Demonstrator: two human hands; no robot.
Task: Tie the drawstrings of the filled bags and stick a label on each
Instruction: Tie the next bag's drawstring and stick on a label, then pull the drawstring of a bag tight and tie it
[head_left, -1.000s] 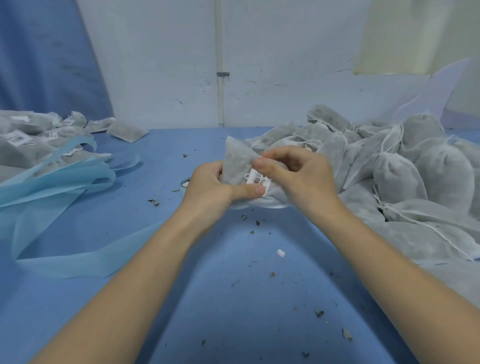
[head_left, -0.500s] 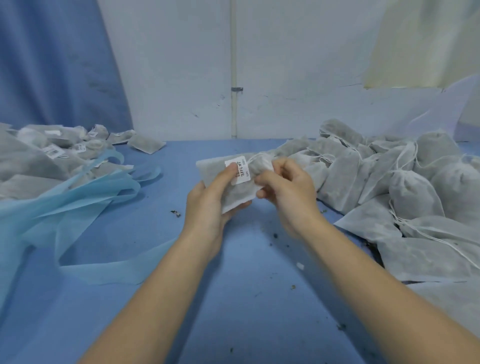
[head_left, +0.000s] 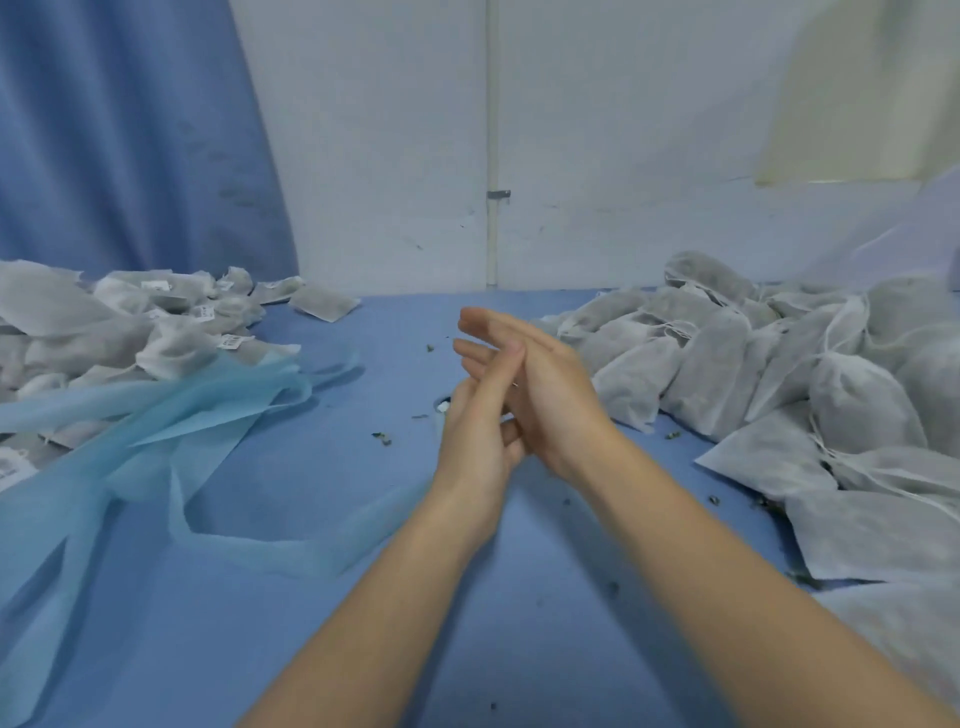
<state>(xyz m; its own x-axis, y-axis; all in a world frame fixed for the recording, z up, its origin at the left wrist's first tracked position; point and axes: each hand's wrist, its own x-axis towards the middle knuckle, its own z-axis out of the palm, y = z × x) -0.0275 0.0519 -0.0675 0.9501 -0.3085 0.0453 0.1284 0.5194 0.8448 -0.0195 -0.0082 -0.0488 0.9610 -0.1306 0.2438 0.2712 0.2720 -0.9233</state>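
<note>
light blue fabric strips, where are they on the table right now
In the head view the light blue fabric strips lie on the left of the blue table, spilling from the pile of labelled grey bags toward the left hand.

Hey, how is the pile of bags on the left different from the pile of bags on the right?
The left pile carries white printed labels on several bags; the right pile shows no labels. The right pile has loose white drawstrings trailing over its bags; the left pile shows hardly any. A light blue fabric sheet overlaps the left pile's near edge; the right pile lies uncovered. Both are grey-white filled pouches on the blue table.
</note>
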